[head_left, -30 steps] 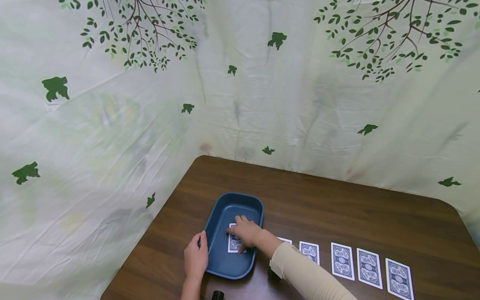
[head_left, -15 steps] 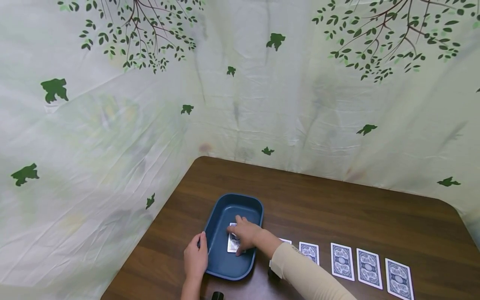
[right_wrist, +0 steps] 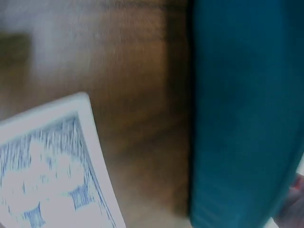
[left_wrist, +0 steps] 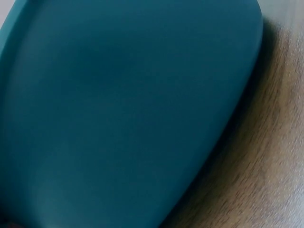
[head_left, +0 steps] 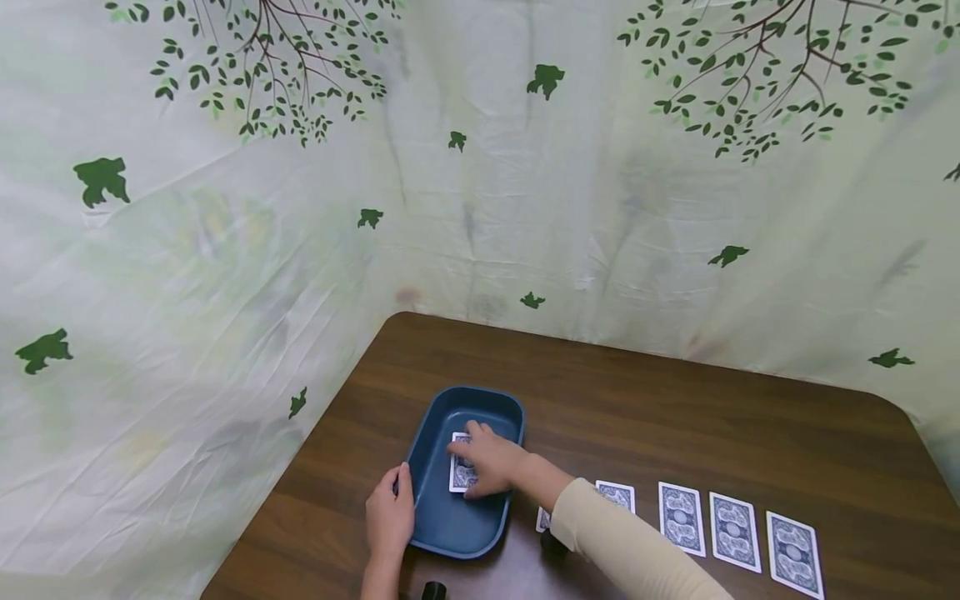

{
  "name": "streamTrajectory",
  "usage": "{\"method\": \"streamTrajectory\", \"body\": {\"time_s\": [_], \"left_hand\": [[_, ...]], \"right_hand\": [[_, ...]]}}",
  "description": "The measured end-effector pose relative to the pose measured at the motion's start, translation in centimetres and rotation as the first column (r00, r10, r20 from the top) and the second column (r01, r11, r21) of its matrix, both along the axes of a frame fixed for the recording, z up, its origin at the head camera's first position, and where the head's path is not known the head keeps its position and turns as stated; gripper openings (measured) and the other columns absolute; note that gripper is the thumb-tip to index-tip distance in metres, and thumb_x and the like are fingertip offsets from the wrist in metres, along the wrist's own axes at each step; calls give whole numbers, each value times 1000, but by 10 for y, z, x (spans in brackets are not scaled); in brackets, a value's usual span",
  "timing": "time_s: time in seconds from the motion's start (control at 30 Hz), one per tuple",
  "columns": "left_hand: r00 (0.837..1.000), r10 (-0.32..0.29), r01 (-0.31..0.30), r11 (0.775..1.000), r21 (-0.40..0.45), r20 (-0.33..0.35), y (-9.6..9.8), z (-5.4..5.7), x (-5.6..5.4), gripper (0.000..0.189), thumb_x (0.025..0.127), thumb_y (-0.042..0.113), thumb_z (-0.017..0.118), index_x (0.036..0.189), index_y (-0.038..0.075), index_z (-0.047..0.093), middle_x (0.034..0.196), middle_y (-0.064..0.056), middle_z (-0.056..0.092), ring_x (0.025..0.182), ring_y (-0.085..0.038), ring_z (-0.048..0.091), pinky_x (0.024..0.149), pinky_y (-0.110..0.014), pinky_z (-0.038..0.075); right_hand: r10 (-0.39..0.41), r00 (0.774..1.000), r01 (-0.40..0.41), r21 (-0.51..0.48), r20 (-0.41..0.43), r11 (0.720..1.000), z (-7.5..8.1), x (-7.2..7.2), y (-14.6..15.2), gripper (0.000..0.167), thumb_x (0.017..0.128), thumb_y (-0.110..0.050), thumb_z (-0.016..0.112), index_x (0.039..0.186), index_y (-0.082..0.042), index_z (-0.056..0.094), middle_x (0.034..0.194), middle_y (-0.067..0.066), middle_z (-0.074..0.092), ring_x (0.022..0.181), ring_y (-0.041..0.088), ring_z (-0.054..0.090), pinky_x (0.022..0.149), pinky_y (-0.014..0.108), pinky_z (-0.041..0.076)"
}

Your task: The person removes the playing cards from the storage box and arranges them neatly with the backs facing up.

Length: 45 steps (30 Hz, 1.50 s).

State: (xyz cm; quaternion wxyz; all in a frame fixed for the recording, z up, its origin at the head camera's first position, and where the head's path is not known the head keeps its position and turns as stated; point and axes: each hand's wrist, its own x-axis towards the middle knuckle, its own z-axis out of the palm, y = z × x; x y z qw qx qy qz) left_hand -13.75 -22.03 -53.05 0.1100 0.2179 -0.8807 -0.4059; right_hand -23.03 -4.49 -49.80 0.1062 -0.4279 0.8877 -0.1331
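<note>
My left hand (head_left: 390,510) grips the left rim of a blue tray (head_left: 457,533). In the left wrist view the tray's outer wall (left_wrist: 128,114) fills most of the picture. Over the tray's inside, my right hand (head_left: 491,460) holds a playing card (head_left: 459,475), which shows a patterned blue-and-white back. The thumb is at the card's near edge and the fingers lie over its far part, so the palm hides its right side. The right wrist view shows the tray's side (right_wrist: 242,114) and another card (right_wrist: 52,175) on the table.
To the right of the tray, several face-down cards lie in a row, among them one near the sleeve (head_left: 617,495) and one at the far right (head_left: 795,554). My right forearm (head_left: 637,542) covers part of the row. A leaf-patterned cloth (head_left: 585,208) hangs behind the wooden table (head_left: 637,392).
My right hand and the card have shifted slightly away from me and to the left within the tray. The left hand stays on the rim. The head view has drifted a little.
</note>
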Motion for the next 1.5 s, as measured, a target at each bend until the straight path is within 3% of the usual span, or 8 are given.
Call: {"method": "streamTrajectory", "body": {"time_s": [0.17,0.3,0.47,0.6,0.8,1.0,1.27,1.5], "left_hand": [[1000,-10,10,1000,-8,-19,-1,0,0,52,99,39,35,118,-3,58,116,-25,57,105,-43,53,86,-56,40],[1000,-16,16,1000,-9,-21,0,2,1,52,99,39,34,119,-3,57,117,-25,57,107,-44,51,87,-56,39],[1000,-21,21,1000,-9,-23,1,1,1,51,99,38,35,118,-4,57,117,-25,57,108,-44,51,88,-56,38],[1000,-16,16,1000,-1,-20,0,0,1,51,99,37,34,120,-4,57,118,-25,56,109,-43,50,89,-56,38],[1000,-4,4,1000,-6,-8,-4,2,1,53,99,39,32,121,-4,56,120,-26,55,111,-45,48,90,-56,36],[1000,-11,11,1000,-10,11,-2,2,0,56,99,42,31,121,-3,55,120,-25,54,112,-45,47,91,-56,36],[1000,-8,8,1000,-6,3,2,1,0,54,99,41,33,120,-2,57,119,-25,56,110,-45,49,89,-56,37],[1000,-22,22,1000,3,10,3,2,-1,55,99,41,31,122,-3,55,121,-25,54,112,-44,47,91,-56,36]], "right_hand": [[16,1000,-19,-152,-23,988,23,-2,22,64,75,-36,75,130,-21,49,133,18,35,112,26,40,89,35,44],[28,998,-39,-221,-52,974,31,-3,54,63,75,-35,75,130,-19,48,132,19,35,111,26,39,87,35,44],[-6,998,-5,-193,-58,981,21,2,105,64,75,-36,75,130,-20,48,132,15,34,113,24,38,89,37,43],[-38,999,37,-147,-9,988,11,9,141,64,74,-35,75,130,-17,49,132,17,34,115,26,38,89,40,43],[-44,998,48,-125,35,991,-2,18,171,65,73,-30,77,129,-11,50,131,22,34,114,31,39,89,46,43],[-104,994,106,-94,29,990,-6,25,207,65,71,-30,79,127,-11,51,128,19,35,113,31,39,88,47,43],[-211,977,214,-96,39,972,-7,53,281,65,66,-25,82,123,-11,54,124,22,38,108,35,43,79,49,46],[-275,960,271,-77,-55,960,-13,76,340,65,59,-27,84,117,-14,58,118,19,42,101,32,47,73,47,48]]}}
